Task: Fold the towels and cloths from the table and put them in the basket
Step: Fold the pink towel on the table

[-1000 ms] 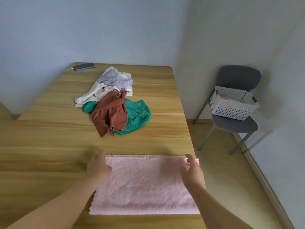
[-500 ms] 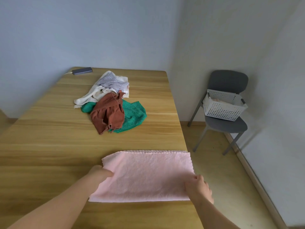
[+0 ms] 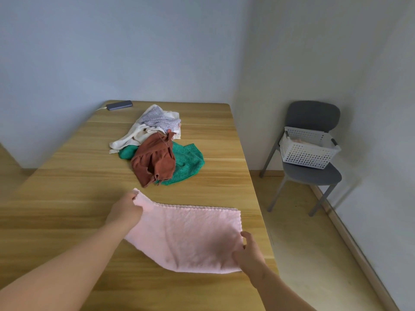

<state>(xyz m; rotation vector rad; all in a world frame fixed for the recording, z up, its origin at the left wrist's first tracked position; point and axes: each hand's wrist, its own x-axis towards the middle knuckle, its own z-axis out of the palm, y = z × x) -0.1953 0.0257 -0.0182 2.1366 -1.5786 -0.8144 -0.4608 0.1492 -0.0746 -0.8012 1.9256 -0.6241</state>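
Pink towel (image 3: 188, 234) now raised off table by both hands, left corner higher.

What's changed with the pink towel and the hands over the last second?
Both hands left the far corners: left hand now pinches and lifts the far-left corner, right hand grips the near-right corner of the pink towel. Cloth pile and basket unchanged.

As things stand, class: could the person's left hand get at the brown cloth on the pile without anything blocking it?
Probably yes. Only bare table lies between the left hand and the brown cloth, which sits on top of the pile. But that hand's grip is on the pink towel, so it must let go first.
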